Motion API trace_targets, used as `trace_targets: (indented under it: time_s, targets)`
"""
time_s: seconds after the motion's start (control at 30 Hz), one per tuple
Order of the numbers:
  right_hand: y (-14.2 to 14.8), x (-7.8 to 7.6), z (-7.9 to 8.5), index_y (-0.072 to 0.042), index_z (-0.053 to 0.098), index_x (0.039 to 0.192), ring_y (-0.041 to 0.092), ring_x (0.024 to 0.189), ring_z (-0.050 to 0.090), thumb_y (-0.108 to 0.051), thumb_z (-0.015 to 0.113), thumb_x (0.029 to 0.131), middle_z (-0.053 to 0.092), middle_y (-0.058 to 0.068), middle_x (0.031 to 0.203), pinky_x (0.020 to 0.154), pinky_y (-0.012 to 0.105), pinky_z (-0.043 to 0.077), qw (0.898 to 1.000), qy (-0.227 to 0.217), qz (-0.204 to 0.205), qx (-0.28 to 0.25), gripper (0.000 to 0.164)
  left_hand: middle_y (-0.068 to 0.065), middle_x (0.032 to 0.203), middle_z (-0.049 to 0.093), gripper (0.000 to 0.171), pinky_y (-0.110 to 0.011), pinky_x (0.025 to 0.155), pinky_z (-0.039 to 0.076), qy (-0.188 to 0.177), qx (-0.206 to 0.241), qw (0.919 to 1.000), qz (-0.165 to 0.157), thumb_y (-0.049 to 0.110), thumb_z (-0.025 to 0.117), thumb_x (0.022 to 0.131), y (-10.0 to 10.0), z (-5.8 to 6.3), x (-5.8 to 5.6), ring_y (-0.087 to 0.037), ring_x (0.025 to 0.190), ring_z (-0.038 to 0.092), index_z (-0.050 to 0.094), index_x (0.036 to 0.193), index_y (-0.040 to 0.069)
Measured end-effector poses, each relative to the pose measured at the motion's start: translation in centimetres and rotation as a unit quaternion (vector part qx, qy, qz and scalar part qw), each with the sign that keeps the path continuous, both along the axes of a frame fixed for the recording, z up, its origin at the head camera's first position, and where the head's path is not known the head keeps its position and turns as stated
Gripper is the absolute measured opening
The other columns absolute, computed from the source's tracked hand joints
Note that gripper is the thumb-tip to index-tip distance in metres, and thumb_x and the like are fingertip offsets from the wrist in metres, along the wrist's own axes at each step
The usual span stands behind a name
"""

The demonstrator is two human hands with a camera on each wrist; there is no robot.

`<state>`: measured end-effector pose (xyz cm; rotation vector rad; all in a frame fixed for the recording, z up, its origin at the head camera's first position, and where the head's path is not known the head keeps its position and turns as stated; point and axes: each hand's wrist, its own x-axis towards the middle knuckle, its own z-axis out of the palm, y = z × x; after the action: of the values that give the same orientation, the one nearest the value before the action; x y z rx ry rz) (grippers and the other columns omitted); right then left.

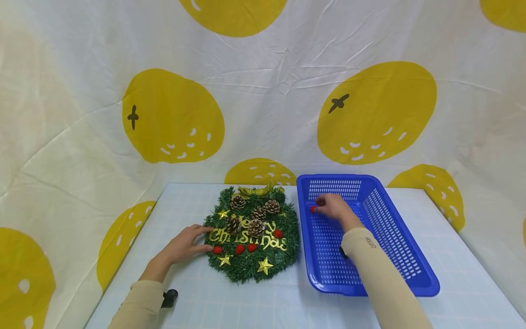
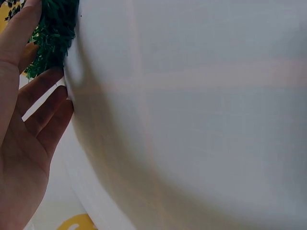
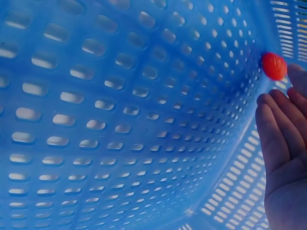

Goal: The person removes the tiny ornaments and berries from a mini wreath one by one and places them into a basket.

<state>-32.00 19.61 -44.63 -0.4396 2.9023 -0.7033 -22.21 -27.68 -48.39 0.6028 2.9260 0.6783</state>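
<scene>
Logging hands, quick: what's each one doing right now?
Left hand: open, touching the wreath.
Right hand: at the red ornament; grip cannot be told.

The beige right sleeve [image 1: 384, 278] bears dark lettering [image 1: 371, 242].

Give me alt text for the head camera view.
Right hand reaching to a small red ornament inside a blue basket; left hand touching the edge of a green wreath with pinecones and gold "Christmas" lettering.
</scene>
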Motion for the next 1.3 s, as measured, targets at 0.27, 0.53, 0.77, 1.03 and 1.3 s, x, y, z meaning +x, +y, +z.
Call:
trace_targets:
  time_s: [0.27,0.53,0.77,1.03,1.3]
  targets:
    - [-0.6,1.0,2.2,0.003,0.061,0.116,0.034,0.103,0.059,-0.021,0.062,0.087,0.064,0.019,0.110,0.087,0.046,0.048,1.000,0.008,-0.010,0.014,0.038,-0.014,0.130,0.049,0.062,-0.057,0.096,0.037,0.002,0.003,1.0000,-0.005,0.052,0.062,0.081,0.0,0.1,0.0,-0.037,0.119,0.045,0.050,0.132,0.019]
    - [-2.0,3.7,5.4,0.002,0.061,0.116,0.030,0.098,0.062,-0.024,0.062,0.087,0.066,0.016,0.107,0.084,0.043,0.050,0.999,0.041,0.021,-0.004,0.039,-0.012,0.130,0.049,0.061,-0.055,0.097,0.038,-0.006,-0.002,1.0000,-0.006,0.051,0.063,0.080,0.1,-0.1,0.1,-0.035,0.120,0.045,0.050,0.132,0.022]
    - [-4.2,7.2,7.9,-0.002,0.059,0.120,0.028,0.103,0.061,-0.029,0.062,0.087,0.064,0.014,0.114,0.085,0.042,0.050,0.996,0.056,0.037,-0.050,0.042,-0.011,0.129,0.050,0.061,-0.055,0.096,0.039,-0.002,-0.006,1.0000,-0.004,0.052,0.062,0.081,0.1,0.0,-0.1,-0.034,0.119,0.046,0.050,0.132,0.022]
    - [-6.1,11.4,9.5,-0.012,0.061,0.119,0.022,0.102,0.063,-0.034,0.064,0.086,0.065,0.006,0.114,0.082,0.037,0.053,0.993,0.065,0.030,-0.093,0.040,-0.012,0.129,0.050,0.061,-0.055,0.097,0.038,0.001,-0.012,0.9999,-0.009,0.051,0.062,0.081,0.4,0.2,-0.1,-0.035,0.119,0.046,0.050,0.132,0.020]
    - [-8.2,15.4,10.1,-0.020,0.062,0.117,0.017,0.102,0.063,-0.036,0.065,0.084,0.064,-0.003,0.115,0.084,0.033,0.053,0.988,0.077,0.053,-0.122,0.037,-0.013,0.128,0.050,0.061,-0.056,0.096,0.038,-0.008,-0.015,0.9998,-0.004,0.052,0.063,0.080,0.3,0.6,-0.1,-0.036,0.119,0.046,0.051,0.131,0.019]
